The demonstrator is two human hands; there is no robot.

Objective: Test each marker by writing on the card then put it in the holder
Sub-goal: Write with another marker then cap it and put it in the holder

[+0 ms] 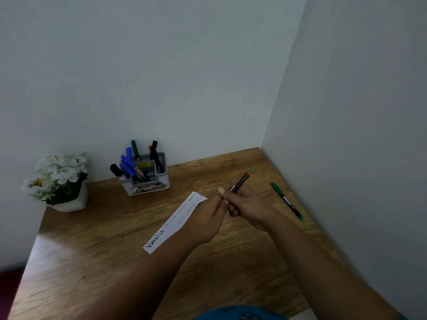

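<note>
My right hand [245,205] grips a dark marker [242,181] with a red band and green tip that points up and to the right, above the desk. My left hand [208,218] meets it at the marker's near end, its fingers closed there; what they pinch is hidden. Under my left wrist lies a long white card [172,225] with written words on it. A grey holder [147,179] stands at the back against the wall with several blue, black and green markers in it. A second green marker [287,200] lies on the desk at the right.
A white pot of white flowers [57,181] stands at the desk's back left corner. Walls close the wooden desk [92,250] at the back and right. The green marker lies close to the right wall.
</note>
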